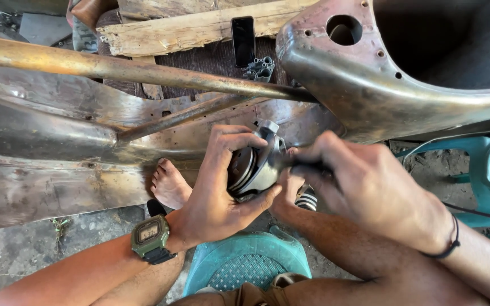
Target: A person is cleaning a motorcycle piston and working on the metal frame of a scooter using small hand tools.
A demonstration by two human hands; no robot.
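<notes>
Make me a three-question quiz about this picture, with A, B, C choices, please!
1. Where is the wristwatch?
A. left wrist
B. right wrist
C. on the ground

2. What colour is the plastic stool?
A. red
B. teal
C. yellow

3. How is the round metal part held?
A. lying on the ground
B. left hand only
C. both hands

Answers:
1 A: it is strapped just behind the left hand.
2 B: its woven seat shows teal.
3 C: the left hand cups it and the right hand meets it.
</notes>
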